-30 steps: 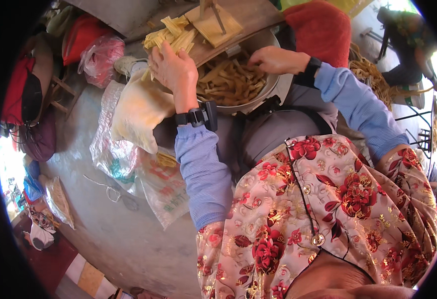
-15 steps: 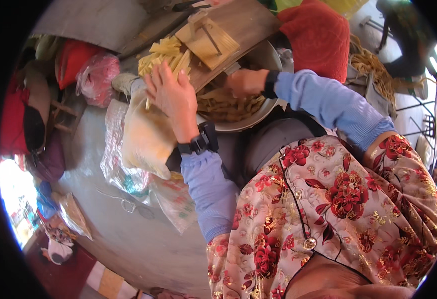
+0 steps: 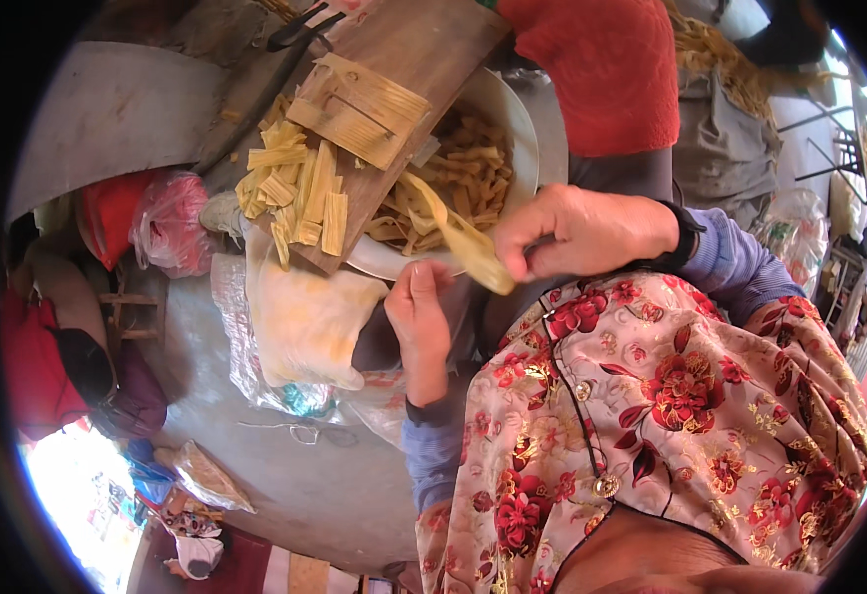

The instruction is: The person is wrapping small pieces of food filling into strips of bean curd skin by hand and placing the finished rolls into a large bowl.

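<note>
My right hand [image 3: 592,238] is closed in a pinch on the near end of a long, pale yellow, ribbed strip [image 3: 450,230]. The strip hangs slantwise over the rim of a large light metal basin [image 3: 525,129]. More curled yellowish-brown strips [image 3: 478,163] fill the basin. My left hand [image 3: 421,317] is just left of the strip's near end, apart from it, thumb and fingers drawn together. Whatever may be between those fingertips is hidden. Across the basin lies a wooden board [image 3: 409,49]. It carries a flat ribbed yellow piece [image 3: 359,109] with a thin dark bar and a heap of short cut yellow pieces [image 3: 295,193].
A cream cloth [image 3: 310,322] lies over my left knee, beside clear plastic wrapping [image 3: 240,317]. A red towel [image 3: 602,79] covers something beyond the basin. At the left are a pink plastic bag [image 3: 171,223] and a small wooden stool [image 3: 135,312]. Dark-handled scissors [image 3: 300,28] lie near the board's far end.
My right hand has come out of the basin toward me, bringing a strip. My left hand has left the cut pieces, moved nearer and right, and its spread fingers have drawn together.
</note>
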### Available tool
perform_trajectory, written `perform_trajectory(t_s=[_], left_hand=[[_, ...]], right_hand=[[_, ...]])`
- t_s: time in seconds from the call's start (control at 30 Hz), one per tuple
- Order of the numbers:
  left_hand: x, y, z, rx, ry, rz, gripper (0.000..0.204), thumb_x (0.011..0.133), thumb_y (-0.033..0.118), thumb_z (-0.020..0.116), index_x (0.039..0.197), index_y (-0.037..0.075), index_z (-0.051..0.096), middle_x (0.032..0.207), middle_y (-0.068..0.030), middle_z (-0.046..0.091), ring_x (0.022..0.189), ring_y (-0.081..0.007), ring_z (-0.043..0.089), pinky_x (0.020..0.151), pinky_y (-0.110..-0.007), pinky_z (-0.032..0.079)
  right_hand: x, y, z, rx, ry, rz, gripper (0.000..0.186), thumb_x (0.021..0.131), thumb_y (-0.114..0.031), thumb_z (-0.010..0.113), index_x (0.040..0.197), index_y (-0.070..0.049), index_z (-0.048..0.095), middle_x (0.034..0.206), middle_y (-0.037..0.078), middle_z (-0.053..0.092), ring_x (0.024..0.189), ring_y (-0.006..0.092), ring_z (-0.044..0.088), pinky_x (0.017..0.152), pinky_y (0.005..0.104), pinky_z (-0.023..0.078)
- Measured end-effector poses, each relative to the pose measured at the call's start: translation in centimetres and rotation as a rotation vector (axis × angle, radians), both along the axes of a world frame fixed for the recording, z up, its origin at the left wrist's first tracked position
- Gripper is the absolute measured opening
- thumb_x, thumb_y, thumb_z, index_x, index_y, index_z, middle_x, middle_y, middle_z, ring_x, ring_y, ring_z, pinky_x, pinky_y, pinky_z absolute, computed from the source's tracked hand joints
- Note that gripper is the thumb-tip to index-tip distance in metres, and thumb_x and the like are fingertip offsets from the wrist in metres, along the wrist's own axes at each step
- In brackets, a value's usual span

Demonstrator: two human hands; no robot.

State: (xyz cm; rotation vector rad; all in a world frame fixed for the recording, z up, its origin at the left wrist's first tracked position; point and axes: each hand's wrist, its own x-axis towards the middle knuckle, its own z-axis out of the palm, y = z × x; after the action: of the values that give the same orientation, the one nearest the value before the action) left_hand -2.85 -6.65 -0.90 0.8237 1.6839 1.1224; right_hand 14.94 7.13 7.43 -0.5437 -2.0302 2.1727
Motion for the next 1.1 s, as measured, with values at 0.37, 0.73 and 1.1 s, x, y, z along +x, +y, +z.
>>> perform_trajectory(t_s=[0.37, 0.73, 1.1], left_hand=[[0.6, -0.2, 7.3, -0.131, -0.341, -0.134, 0.02, 0.091, 0.009, 0.053, 0.106, -0.001, 0.061, 0.065, 0.0026, 0.047, 0.055, -0.0082, 0.045, 0.051, -0.023, 0.037], [-2.0, -8.0, 13.0, 0.537, -0.146, 0.119, 0.025, 0.094, 0.021, 0.046, 0.073, 0.009, 0.041, 0.062, -0.0003, 0.045, 0.048, -0.0097, 0.037, 0.043, -0.024, 0.028], [-2.1, -19.5, 16.0, 0.777, 0.245, 0.699, 0.023, 0.097, 0.023, 0.034, 0.082, 0.008, 0.043, 0.052, 0.0013, 0.03, 0.037, -0.0103, 0.027, 0.038, -0.026, 0.024]], right_hand=[[-2.0, 0.7, -1.1, 0.813, 0.301, -0.056, 0.031, 0.073, -0.008, 0.062, 0.104, -0.006, 0.059, 0.104, 0.009, 0.059, 0.098, 0.0302, 0.056, 0.079, 0.0413, 0.046], [1.9, 3.2, -3.1, 0.563, 0.159, 0.154, 0.012, 0.076, -0.011, 0.064, 0.076, -0.005, 0.053, 0.071, 0.012, 0.055, 0.074, 0.0336, 0.054, 0.072, 0.0431, 0.041], [4.8, 7.3, 4.0, -0.228, 0.458, 0.441, 0.015, 0.079, -0.011, 0.07, 0.082, 0.003, 0.065, 0.073, 0.012, 0.066, 0.063, 0.0255, 0.065, 0.059, 0.0321, 0.051]])
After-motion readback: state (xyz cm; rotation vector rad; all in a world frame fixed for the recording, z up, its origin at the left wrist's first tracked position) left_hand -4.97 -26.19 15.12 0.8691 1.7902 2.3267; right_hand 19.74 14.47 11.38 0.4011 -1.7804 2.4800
